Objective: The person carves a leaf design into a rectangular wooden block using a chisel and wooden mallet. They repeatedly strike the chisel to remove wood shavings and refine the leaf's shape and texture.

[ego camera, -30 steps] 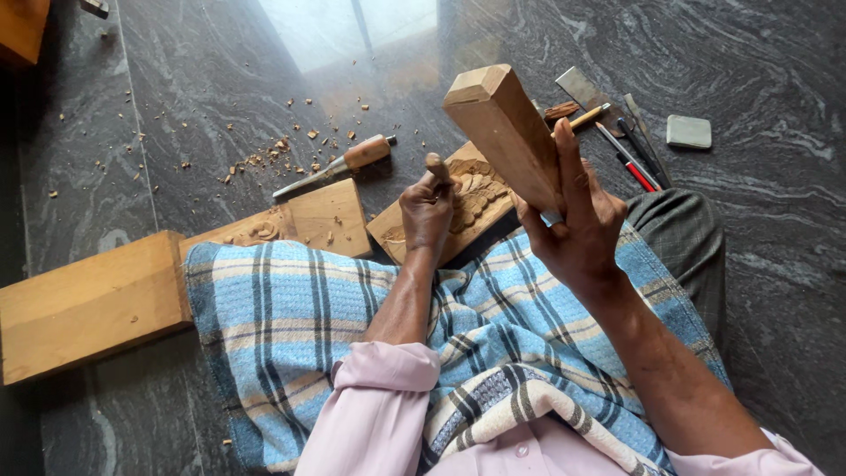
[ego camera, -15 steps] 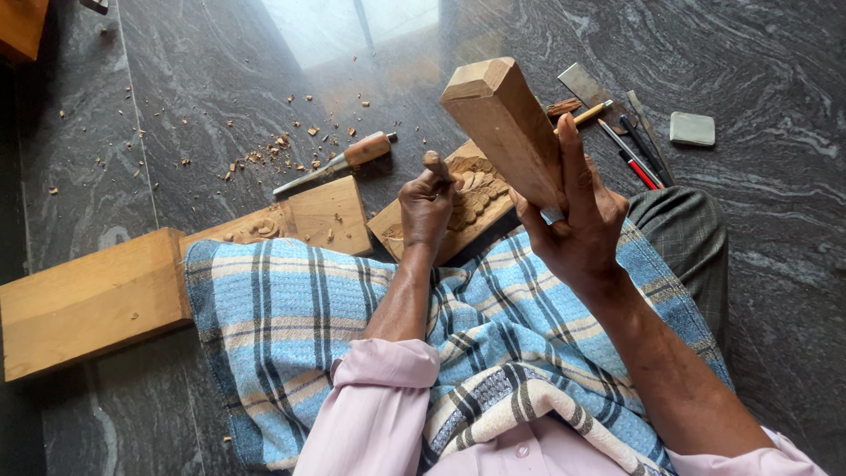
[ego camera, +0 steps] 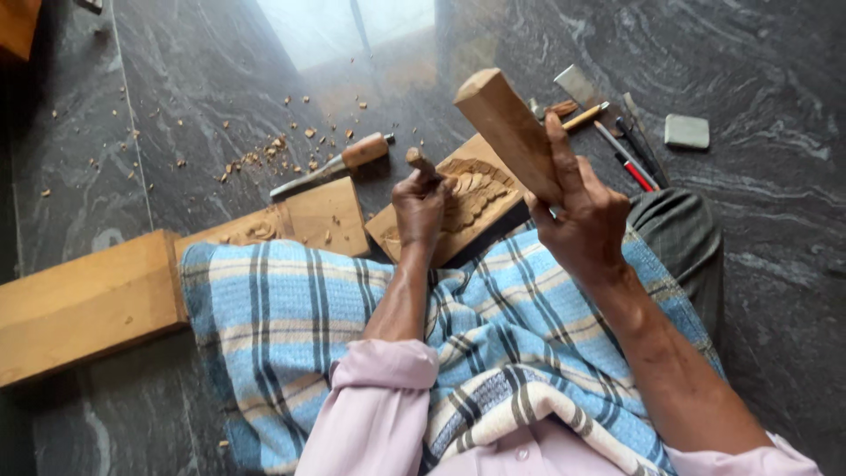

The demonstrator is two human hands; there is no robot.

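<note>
Wood everywhere here: pale timber on a dark veined stone floor (ego camera: 749, 264). The right hand (ego camera: 577, 207) is wrapped tight around a chunky wooden mallet (ego camera: 509, 132), its blunt head raised toward twelve o'clock, well above the work. Compared with a second ago the mallet sits much as it did, cocked and tilted, barely shifted across the last frames; that reads, to my eye, as the top of a swing rather than a strike landing.

The left hand (ego camera: 421, 204) is closed around a chisel (ego camera: 419, 162), only its rounded wooden butt showing above the fist, and it has held that spot throughout. The blade end is hidden behind the fingers, so I cannot tell whether it touches the wood. Just beyond it lies the carved panel (ego camera: 463, 207), with leaf-like relief cut into its face, resting at the edge of the blue checked cloth (ego camera: 291, 326) over the lap.

At ten o'clock from the panel, a second chisel (ego camera: 335, 165) lies idle among wood chips (ego camera: 256, 154). At nine o'clock, a long plank (ego camera: 84, 304). Out at two o'clock: pencils (ego camera: 626, 154), a flat scraper (ego camera: 577, 85) and a grey sharpening stone (ego camera: 686, 130).
</note>
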